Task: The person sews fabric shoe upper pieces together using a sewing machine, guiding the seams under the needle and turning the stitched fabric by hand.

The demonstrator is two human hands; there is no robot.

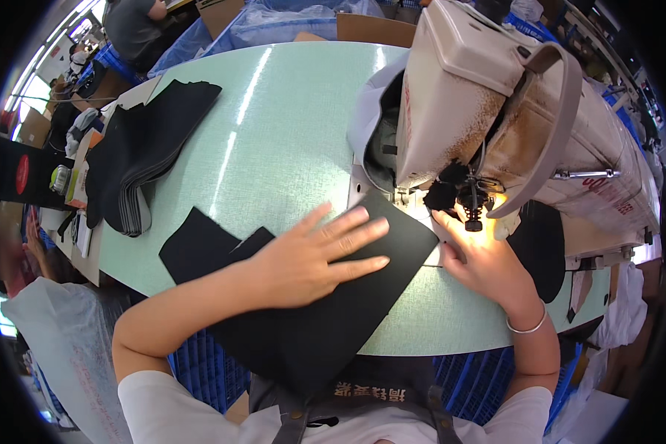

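Observation:
Flat on a black fabric piece [333, 325] lies my left hand [322, 259], its fingers spread. The piece stretches from the sewing machine's needle area across the table and hangs over the near edge toward my lap. My right hand [481, 259] rests beside the lit needle area of the sewing machine [459, 66], index finger stretched out and thumb apart from it. Its other fingers are partly hidden by the machine parts. Another black piece [540, 251] lies right of that hand, partly under the machine arm.
A stack of black cut pieces [144, 148] lies at the left of the pale green table [288, 111]. Blue crates [207, 370] stand below the near edge. A plastic-wrapped bundle [66, 355] is at lower left. Another person [137, 33] sits at the far left.

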